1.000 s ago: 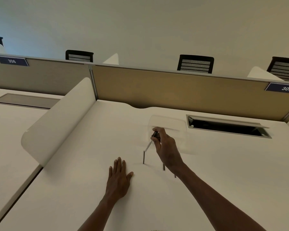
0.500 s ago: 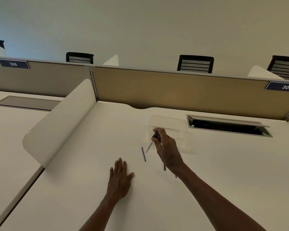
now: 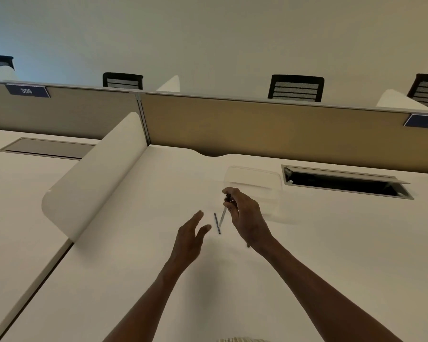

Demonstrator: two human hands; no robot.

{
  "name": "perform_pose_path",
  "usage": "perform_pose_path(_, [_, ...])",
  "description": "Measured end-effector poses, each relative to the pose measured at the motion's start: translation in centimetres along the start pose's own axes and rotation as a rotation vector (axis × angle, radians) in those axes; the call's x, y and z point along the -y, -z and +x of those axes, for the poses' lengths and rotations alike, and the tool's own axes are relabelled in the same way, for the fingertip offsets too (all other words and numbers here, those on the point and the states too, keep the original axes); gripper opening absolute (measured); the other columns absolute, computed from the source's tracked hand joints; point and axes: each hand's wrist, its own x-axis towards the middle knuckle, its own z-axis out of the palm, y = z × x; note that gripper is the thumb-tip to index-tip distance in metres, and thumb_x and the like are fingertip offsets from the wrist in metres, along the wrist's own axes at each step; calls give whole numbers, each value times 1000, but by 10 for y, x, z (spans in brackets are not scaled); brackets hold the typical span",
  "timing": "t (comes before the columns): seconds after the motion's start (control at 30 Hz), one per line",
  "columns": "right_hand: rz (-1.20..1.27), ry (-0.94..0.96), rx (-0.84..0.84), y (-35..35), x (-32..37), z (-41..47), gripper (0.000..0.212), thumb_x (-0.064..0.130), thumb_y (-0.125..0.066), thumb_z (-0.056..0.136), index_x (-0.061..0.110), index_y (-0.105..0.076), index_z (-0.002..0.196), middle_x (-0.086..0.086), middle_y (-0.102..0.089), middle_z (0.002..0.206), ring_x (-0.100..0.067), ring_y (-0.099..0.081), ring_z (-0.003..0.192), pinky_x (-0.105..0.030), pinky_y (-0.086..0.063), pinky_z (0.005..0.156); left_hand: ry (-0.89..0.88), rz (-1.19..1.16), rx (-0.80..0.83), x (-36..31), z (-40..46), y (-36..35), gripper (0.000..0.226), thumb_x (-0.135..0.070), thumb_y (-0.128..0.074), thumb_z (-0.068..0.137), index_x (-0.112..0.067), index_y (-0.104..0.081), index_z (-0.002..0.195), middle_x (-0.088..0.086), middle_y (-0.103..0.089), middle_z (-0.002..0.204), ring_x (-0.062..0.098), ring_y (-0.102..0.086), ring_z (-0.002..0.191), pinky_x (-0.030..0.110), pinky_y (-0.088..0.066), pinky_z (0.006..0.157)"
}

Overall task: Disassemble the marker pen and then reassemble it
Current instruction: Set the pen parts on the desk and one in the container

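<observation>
My right hand (image 3: 245, 218) pinches a marker part (image 3: 224, 211): a dark top between thumb and fingers, with a thin pale piece hanging down and left from it. A thin dark rod (image 3: 217, 223) lies on the white desk (image 3: 134, 280) just left of that hand. My left hand (image 3: 190, 239) hovers above the desk with straight, spread fingers, a short way left of the rod and not touching it. Another small dark piece (image 3: 248, 245) shows on the desk under my right wrist, mostly hidden.
A clear plastic box (image 3: 253, 180) stands on the desk just behind my right hand. An open cable slot (image 3: 344, 182) is at the back right. A white curved divider (image 3: 94, 176) rises on the left, and a tan partition (image 3: 269, 129) closes the back.
My left hand has lifted off the desk and moved forward and right toward the thin rod. The rod now lies flat. My right hand holds about the same place.
</observation>
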Motion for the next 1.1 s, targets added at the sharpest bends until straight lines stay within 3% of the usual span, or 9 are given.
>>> perform_pose_path(0.07, [22, 11, 15, -2, 2, 1, 31, 6, -62, 91, 14, -54, 120, -4, -68, 98, -12, -66, 90, -14, -49, 79, -55, -58, -21, -14, 5, 4, 51, -29, -66, 91, -16, -53, 138, -5, -55, 139, 3, -47, 129, 3, -30, 101])
perform_pose_path(0.13, [35, 12, 30, -5, 3, 3, 32, 7, -63, 91, 14, -53, 120, -4, -69, 98, -13, -66, 90, -16, -51, 79, -107, -84, -32, -24, 10, 6, 48, -28, -70, 87, -18, -58, 133, -9, -59, 132, -4, -49, 121, -1, -32, 95])
perform_pose_path(0.3, [62, 6, 45, -9, 3, 5, 32, 9, -63, 91, 15, -52, 121, -4, -69, 98, -13, -66, 87, -24, -56, 79, -220, -124, -108, -34, 17, 3, 37, -19, -73, 84, -22, -68, 121, -9, -70, 116, -1, -63, 110, 15, -47, 92])
perform_pose_path(0.43, [62, 5, 49, -12, 2, 7, 32, 11, -63, 92, 17, -52, 121, -3, -69, 97, -14, -65, 85, -26, -56, 79, -261, -195, -168, -42, 15, 2, 26, -6, -71, 85, -18, -74, 107, -14, -74, 99, 0, -70, 92, 22, -54, 82])
perform_pose_path(0.57, [77, 5, 71, -14, -1, 9, 37, 13, -63, 91, 18, -50, 125, -4, -70, 99, -16, -67, 87, -28, -57, 80, -242, -209, -226, -43, 15, 2, 20, -7, -71, 85, -16, -76, 102, -14, -73, 84, -2, -68, 72, 17, -52, 64])
perform_pose_path(0.7, [160, -87, 43, -15, -2, 7, 39, 22, -59, 94, 16, -47, 130, 1, -70, 95, -13, -64, 84, -20, -53, 78, -156, -250, -261, -35, 17, 3, 17, -12, -72, 86, -15, -77, 102, -4, -69, 69, 14, -55, 60, 37, -50, 59])
perform_pose_path(0.87, [47, -221, -32, -22, -22, 1, 5, 9, -60, 90, 10, -65, 88, 0, -69, 78, -14, -62, 71, -34, -53, 68, -46, -282, -319, -27, 22, 8, 13, -16, -71, 86, -18, -77, 97, -9, -65, 67, 12, -53, 62, 26, -46, 59])
perform_pose_path(0.93, [8, -320, -12, -27, -32, -1, 8, 8, -62, 86, 10, -65, 79, 1, -68, 71, -14, -60, 65, -36, -52, 65, 17, -323, -343, -25, 26, 11, 14, -15, -72, 86, -16, -77, 98, -18, -68, 67, 10, -58, 67, 21, -48, 66])
perform_pose_path(1.1, [-44, -532, 122, -41, -46, -2, 22, 21, -64, 84, 13, -59, 64, 2, -63, 60, -16, -57, 59, -33, -48, 59, 112, -397, -387, -22, 37, 21, 16, -19, -74, 85, -17, -78, 100, -26, -72, 76, 8, -65, 75, 29, -54, 79])
